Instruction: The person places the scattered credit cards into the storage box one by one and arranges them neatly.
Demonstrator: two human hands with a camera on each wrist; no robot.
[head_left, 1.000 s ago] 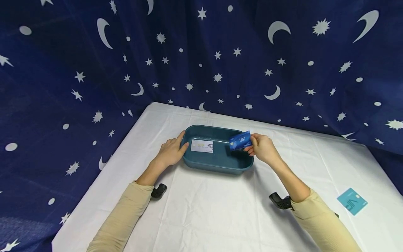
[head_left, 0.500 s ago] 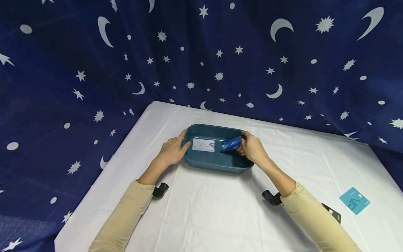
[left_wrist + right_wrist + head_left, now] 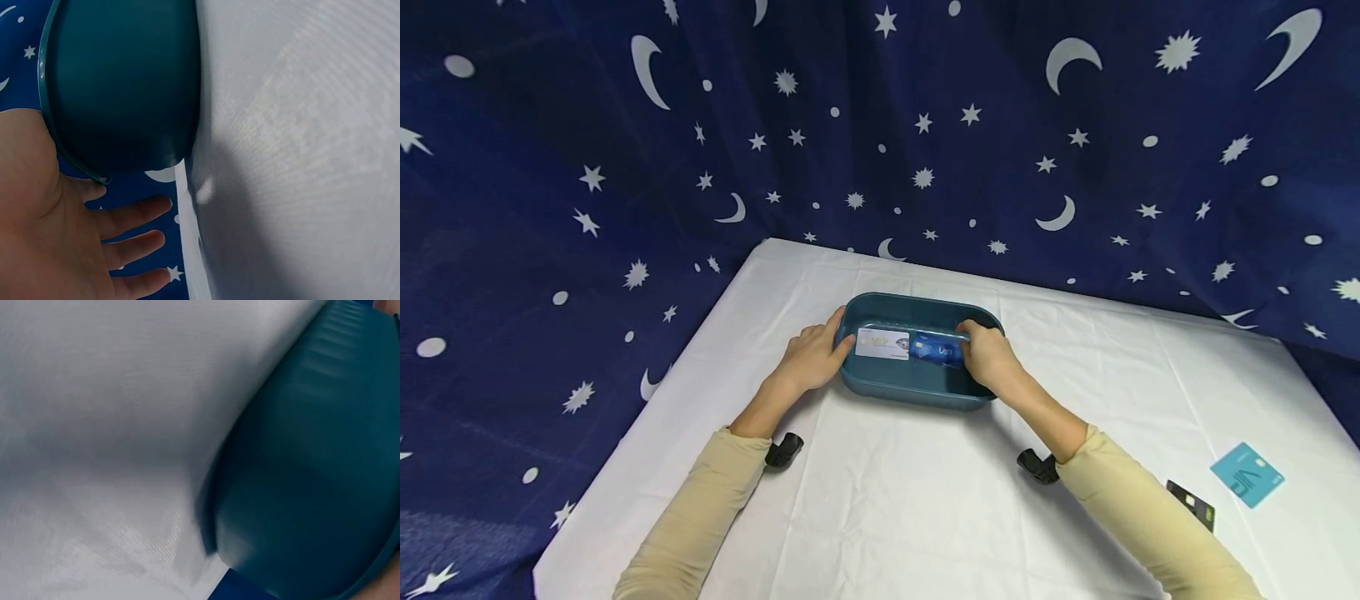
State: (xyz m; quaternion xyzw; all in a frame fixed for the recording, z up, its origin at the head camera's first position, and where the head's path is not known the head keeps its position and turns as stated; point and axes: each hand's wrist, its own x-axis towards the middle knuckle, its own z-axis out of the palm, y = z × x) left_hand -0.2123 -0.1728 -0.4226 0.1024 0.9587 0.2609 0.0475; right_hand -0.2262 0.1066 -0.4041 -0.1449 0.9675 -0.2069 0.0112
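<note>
A dark teal oblong plastic basin (image 3: 917,394) sits on the white-covered table. My left hand (image 3: 808,358) holds its left end, thumb over the rim; in the left wrist view the other fingers (image 3: 134,215) spread outside the basin wall (image 3: 125,81). Inside, a white VIP card (image 3: 882,344) lies flat on the bottom. Right of it is a blue VIP card (image 3: 931,348), low in the basin. My right hand (image 3: 992,360) reaches over the right rim and pinches this card's right end; its fingertips are partly hidden. The right wrist view shows mostly the outer wall (image 3: 300,456).
On the right of the table lie a light teal VIP card (image 3: 1248,475) and a black card (image 3: 1192,505), the latter beside the right sleeve. A dark blue curtain (image 3: 820,158) with moons and stars hangs behind and to the left.
My right hand has moved left and down into the basin, bringing the blue card from above the right rim to beside the white card. The black card has come into view. My left hand stays put.
</note>
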